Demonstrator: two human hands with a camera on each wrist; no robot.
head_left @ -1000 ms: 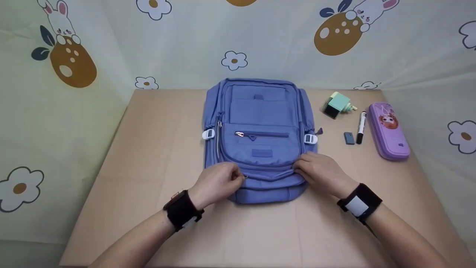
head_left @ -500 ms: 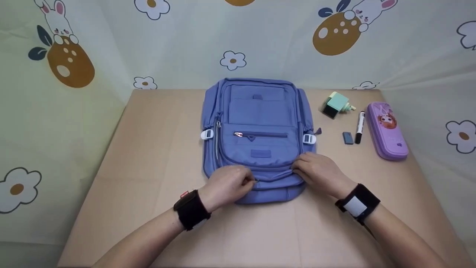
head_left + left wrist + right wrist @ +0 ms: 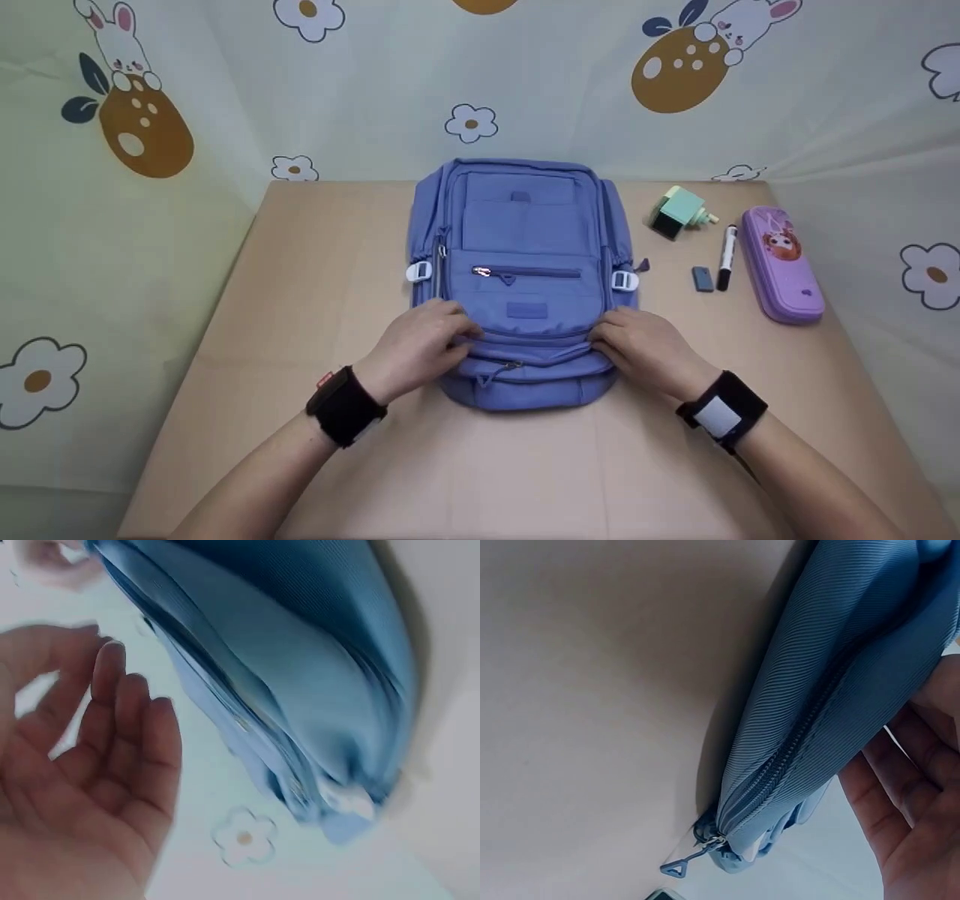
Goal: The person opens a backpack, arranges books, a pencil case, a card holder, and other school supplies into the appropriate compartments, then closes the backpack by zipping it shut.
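On the tan tabletop (image 3: 330,300) a blue-violet fabric backpack (image 3: 525,225) lay in the middle, its inside hidden, left of a closed purple oblong pencil case (image 3: 793,281). The right hand (image 3: 645,349) pinched its lower right edge. The left hand (image 3: 416,349), loosely curled, held nothing; in the blurred left wrist view it seemed just clear of the fabric. The right wrist view showed side zip teeth (image 3: 802,727) hidden from the head view.
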